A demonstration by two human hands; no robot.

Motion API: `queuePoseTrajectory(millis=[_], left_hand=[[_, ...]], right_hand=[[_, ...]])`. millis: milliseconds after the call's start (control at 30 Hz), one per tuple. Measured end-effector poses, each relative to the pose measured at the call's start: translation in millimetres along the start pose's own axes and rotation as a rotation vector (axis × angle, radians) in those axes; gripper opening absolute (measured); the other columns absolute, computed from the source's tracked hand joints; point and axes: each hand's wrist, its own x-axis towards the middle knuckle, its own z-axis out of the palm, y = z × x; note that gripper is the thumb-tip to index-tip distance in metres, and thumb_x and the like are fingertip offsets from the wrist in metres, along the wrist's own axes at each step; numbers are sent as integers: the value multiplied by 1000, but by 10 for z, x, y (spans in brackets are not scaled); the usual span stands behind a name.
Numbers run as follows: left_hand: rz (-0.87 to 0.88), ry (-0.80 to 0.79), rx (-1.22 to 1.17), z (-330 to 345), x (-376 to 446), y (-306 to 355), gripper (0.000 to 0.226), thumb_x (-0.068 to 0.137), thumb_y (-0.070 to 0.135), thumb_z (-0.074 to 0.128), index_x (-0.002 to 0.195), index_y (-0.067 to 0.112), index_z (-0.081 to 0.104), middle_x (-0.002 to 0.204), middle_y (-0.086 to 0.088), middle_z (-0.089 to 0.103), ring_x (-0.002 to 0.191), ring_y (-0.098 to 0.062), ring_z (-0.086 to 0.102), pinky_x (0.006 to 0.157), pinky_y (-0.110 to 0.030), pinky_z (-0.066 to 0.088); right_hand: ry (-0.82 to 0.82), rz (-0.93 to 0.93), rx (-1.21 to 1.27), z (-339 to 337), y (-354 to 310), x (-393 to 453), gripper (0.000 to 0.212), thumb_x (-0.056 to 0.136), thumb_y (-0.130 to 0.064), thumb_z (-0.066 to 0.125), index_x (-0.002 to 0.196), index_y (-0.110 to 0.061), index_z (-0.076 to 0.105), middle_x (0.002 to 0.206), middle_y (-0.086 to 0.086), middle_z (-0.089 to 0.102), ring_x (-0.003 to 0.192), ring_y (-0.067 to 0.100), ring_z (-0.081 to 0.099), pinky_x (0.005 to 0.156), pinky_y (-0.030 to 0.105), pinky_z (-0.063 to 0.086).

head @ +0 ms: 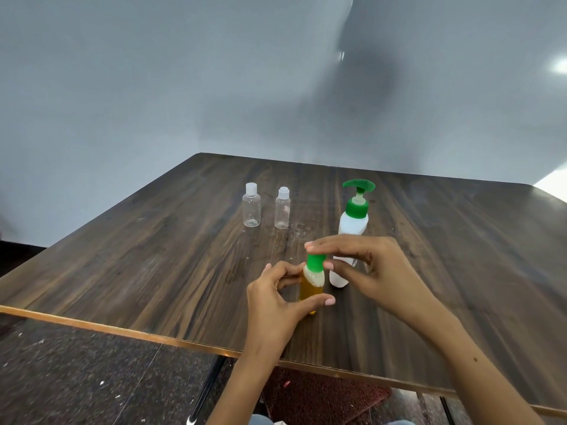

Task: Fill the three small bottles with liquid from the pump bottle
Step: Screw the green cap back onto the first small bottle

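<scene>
My left hand [276, 299] grips a small bottle [312, 285] holding amber liquid with foam near its neck, just above the table. My right hand [365, 265] pinches that bottle's green cap [316, 262] between thumb and fingers. Behind my right hand stands the white pump bottle [352, 222] with a green pump head, its lower half partly hidden. Two clear small bottles with nothing visible inside stand farther back to the left, one [252, 209] with a white cap and one [282, 208] with a clear cap.
The dark wooden table [153, 256] has a light front edge [122, 331] close to me. A grey wall rises behind it. Below the edge lie a speckled floor and a reddish mat [322, 394].
</scene>
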Motion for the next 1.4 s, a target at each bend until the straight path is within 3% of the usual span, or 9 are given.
queuePoseTrajectory(millis=[200,367,500,567,700,833,967,1167,1400], left_hand=[[-15,-5,6,-13,-19,47,49,46,45,90,85,25,68,98,25,70,89,7,67,105,-54,42],[-27,5,18,-12,-18,16,51,48,43,92,87,20,70,95,19,72,89,4,68,104,-53,43],[-33,-11,29,-14,-27,42,49,48,42,92,86,24,68,99,27,69,89,7,67,106,-54,41],[-42,-5,19,-20,-34,49,49,47,43,91,86,23,68,97,25,70,89,6,67,104,-51,44],[-48,3,24,-24,-33,54,50,46,41,91,86,21,68,90,13,73,89,3,68,94,-44,53],[-21,-13,48,-17,-34,61,51,46,45,91,84,23,65,93,21,71,88,4,67,100,-50,47],[-21,-41,102,-42,-10,89,58,43,54,86,90,31,62,88,15,68,89,2,63,82,-24,52],[-16,-209,53,-180,60,160,45,59,46,77,103,40,67,98,22,72,96,7,63,78,-4,44],[4,-145,12,-138,72,165,29,68,33,83,96,29,75,93,18,74,94,2,67,96,-38,49]], right_hand=[[-14,79,-242,27,-8,140,37,74,-54,62,94,-23,67,93,-17,61,91,-3,56,72,6,43],[-148,6,-143,-126,-45,119,26,82,-13,71,108,-21,72,115,-12,66,108,-5,57,91,9,41],[-13,92,-266,-16,-35,167,21,72,-38,76,85,-23,70,83,-15,67,79,0,60,68,8,44],[-23,87,-295,-17,-39,172,28,72,-48,71,88,-25,69,91,-15,66,84,-1,59,71,9,43],[-203,22,-186,-100,-61,151,34,83,-20,70,116,-24,67,122,-14,61,116,-5,49,95,8,38],[-100,43,-190,-48,-16,158,26,78,-19,75,104,-23,72,101,-12,70,97,-5,59,81,3,40],[-70,39,-214,-9,17,168,22,77,-27,76,98,-22,73,92,-16,66,88,-3,59,74,3,40],[-150,14,-232,-99,35,138,28,84,-12,69,111,-19,69,114,-7,67,107,3,58,89,10,44],[-117,18,-218,-65,38,116,27,82,-18,71,109,-19,71,103,-9,69,93,0,60,81,8,44]])
